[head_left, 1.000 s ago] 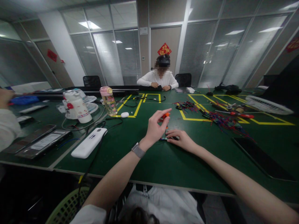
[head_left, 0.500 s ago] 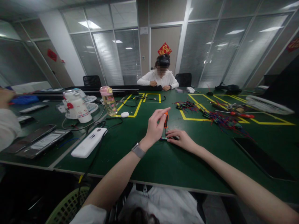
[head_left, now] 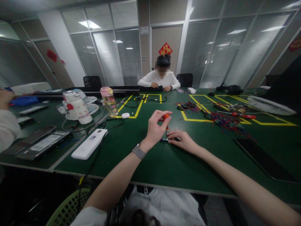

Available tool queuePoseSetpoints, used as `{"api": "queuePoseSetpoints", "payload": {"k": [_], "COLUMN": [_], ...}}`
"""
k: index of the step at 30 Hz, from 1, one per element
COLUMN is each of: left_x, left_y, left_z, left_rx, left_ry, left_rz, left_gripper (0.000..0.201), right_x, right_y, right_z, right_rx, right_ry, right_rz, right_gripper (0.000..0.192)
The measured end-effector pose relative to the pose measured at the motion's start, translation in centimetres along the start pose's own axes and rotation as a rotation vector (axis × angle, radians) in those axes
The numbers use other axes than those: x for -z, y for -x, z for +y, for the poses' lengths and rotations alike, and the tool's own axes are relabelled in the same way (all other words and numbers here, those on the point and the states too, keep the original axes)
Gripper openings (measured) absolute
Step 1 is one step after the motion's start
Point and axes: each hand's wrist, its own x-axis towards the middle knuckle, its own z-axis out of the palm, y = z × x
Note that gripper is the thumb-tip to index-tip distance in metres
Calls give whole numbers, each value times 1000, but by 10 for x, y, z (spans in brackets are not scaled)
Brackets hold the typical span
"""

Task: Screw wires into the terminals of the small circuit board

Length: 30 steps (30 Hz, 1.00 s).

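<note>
My left hand grips the orange-and-black handle of a screwdriver between thumb and fingers. The screwdriver stands upright, its thin shaft reaching down to a small circuit board on the green table. With the fingertips of my right hand, I hold the board's right end, close beside the shaft. Fingers cover part of the board, and the screwdriver's tip is too small to make out.
Bundles of circuit boards with red and blue wires lie right of centre. A dark phone-like slab lies at right. A white power bank, a pink-lidded bottle and a white bottle stand left. A co-worker sits opposite.
My left thumb and fingers have shifted around the screwdriver handle, which now shows its orange top between them. My right hand and the board stay in place.
</note>
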Motion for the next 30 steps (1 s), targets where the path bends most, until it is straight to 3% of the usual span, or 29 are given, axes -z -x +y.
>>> {"api": "queuePoseSetpoints", "payload": {"k": [4, 12, 24, 30], "left_x": [0, 2, 1, 2], "left_y": [-1, 1, 1, 1], "left_z": [1, -1, -1, 1], "left_rx": [4, -8, -9, -33], "left_ry": [-9, 10, -168, -193], "left_rz": [14, -42, 124, 117], "left_gripper": [13, 29, 15, 15], "right_x": [-1, -1, 0, -1], "right_y": [0, -1, 0, 0], "right_z": [1, 2, 3, 2], "right_rx": [-1, 6, -5, -9], "right_ry": [-5, 2, 5, -5], "right_rz": [3, 2, -11, -8], "right_gripper": [14, 14, 15, 14]}}
